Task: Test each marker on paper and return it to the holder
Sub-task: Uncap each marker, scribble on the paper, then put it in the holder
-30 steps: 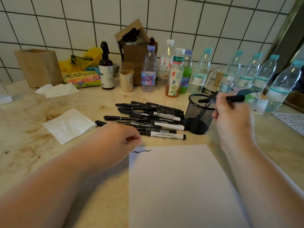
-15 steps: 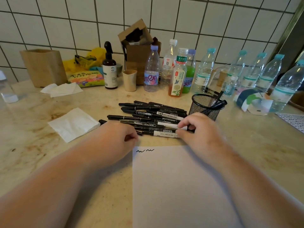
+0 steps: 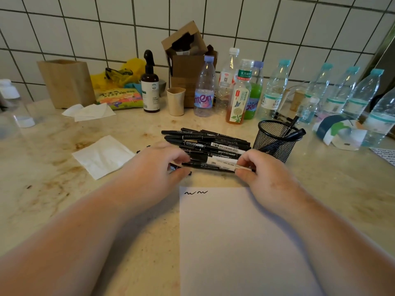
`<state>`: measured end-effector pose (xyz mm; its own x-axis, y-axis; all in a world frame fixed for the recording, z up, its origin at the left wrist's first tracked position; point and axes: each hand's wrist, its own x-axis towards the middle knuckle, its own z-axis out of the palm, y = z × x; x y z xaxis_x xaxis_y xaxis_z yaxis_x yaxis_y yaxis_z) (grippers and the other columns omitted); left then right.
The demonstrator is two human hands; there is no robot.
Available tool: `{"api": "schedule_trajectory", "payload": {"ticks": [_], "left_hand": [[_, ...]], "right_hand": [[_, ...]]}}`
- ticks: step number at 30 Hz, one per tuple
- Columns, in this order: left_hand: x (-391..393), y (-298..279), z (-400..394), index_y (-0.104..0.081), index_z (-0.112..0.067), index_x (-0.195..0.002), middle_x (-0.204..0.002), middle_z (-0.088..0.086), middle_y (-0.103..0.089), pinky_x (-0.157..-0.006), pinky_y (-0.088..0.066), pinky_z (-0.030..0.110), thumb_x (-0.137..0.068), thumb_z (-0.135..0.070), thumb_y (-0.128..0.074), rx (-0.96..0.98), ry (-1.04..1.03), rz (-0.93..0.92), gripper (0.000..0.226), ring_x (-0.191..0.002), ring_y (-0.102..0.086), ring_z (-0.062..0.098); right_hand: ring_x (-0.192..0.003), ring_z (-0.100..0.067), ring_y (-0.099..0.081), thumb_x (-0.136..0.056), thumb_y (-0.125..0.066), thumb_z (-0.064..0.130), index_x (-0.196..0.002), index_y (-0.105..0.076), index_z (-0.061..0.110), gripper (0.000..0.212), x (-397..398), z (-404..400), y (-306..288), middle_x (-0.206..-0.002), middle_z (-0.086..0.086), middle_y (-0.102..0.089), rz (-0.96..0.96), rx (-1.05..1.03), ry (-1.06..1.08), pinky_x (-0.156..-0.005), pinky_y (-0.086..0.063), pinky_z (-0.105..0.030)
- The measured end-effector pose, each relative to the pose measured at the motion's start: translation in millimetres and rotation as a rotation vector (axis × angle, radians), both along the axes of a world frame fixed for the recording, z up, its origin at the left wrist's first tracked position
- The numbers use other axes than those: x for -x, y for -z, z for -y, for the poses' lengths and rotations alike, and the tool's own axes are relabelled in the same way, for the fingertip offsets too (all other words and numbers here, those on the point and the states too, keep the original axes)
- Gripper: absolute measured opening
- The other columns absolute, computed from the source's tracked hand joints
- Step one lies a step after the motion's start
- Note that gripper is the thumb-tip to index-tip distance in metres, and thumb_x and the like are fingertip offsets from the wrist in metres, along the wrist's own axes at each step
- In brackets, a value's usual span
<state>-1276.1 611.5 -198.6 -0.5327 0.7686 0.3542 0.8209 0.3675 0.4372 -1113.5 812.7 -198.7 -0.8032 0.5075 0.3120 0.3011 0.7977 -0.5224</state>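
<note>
Two hands: we have both on one marker (image 3: 215, 166), the nearest of the pile
Left hand (image 3: 156, 171): our fingers curl round the marker's left end
Right hand (image 3: 263, 174): we pinch its right end
Paper (image 3: 235, 242): at the worktop's near edge, a squiggle (image 3: 195, 192) at its top-left corner
Holder (image 3: 275, 142): right of the pile, markers inside
</note>
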Motion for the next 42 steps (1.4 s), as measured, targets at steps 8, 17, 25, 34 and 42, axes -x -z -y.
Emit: {"api": "schedule_trajectory", "payload": {"ticks": [8, 17, 25, 34, 42], "left_hand": [[-6.0, -9.0, 1.2, -0.057, -0.052, -0.125, -0.085, -0.036, -0.061, -0.065, -0.036, 0.008, -0.084, -0.059, -0.059, -0.119, -0.049, 0.128, 0.042, -0.086, -0.054, -0.018], [-20.0, -12.3, -1.1, -0.065, -0.045, -0.083, -0.082, -0.03, -0.063, -0.052, -0.043, 0.02, -0.079, -0.065, -0.05, 0.094, 0.1, 0.049, 0.025, -0.072, -0.059, -0.002], [-32.2, -13.1, -3.3, -0.062, -0.038, -0.096, -0.078, -0.018, -0.061, -0.057, -0.041, 0.015, -0.09, -0.057, -0.051, 0.105, 0.215, -0.009, 0.023, -0.084, -0.053, -0.003], [-34.5, -20.8, -1.2, -0.046, -0.043, -0.075, -0.071, -0.015, -0.056, -0.054, -0.032, 0.02, -0.092, -0.063, -0.026, 0.228, 0.29, -0.087, 0.033, -0.073, -0.052, 0.0], [-9.6, -28.2, 17.1, -0.055, -0.038, -0.076, -0.088, -0.037, -0.056, -0.057, -0.033, 0.015, -0.084, -0.07, -0.028, 0.289, 0.228, 0.014, 0.042, -0.08, -0.053, -0.01]], "right_hand": [[-0.072, 0.005, -0.054, -0.099, -0.065, 0.029, -0.088, -0.059, 0.038, 0.015, -5.3, 5.9, -7.0, -0.079, 0.023, -0.063, -0.063, 0.075, -0.101, -0.059, -0.036, -0.019], [-0.06, -0.019, -0.059, -0.071, -0.088, 0.052, -0.093, -0.078, 0.019, 0.041, -7.5, 14.4, -14.8, -0.069, -0.004, -0.064, -0.402, 1.0, -0.534, -0.061, -0.051, -0.03], [-0.049, -0.023, -0.059, -0.077, -0.073, 0.043, -0.082, -0.076, 0.012, 0.032, -3.0, 33.1, -17.0, -0.066, -0.016, -0.067, -0.267, 1.073, -0.515, -0.048, -0.051, -0.027], [-0.05, -0.027, -0.062, -0.086, -0.059, 0.013, -0.076, -0.08, 0.01, 0.023, -4.7, 32.7, -16.1, -0.065, -0.02, -0.069, -0.273, 0.953, -0.529, -0.049, -0.052, -0.029], [-0.03, -0.018, -0.043, -0.071, -0.051, 0.009, -0.058, -0.068, 0.002, 0.023, -10.4, 5.9, -13.9, -0.045, -0.017, -0.055, -0.544, 1.01, -0.363, -0.036, -0.034, -0.017]]}}
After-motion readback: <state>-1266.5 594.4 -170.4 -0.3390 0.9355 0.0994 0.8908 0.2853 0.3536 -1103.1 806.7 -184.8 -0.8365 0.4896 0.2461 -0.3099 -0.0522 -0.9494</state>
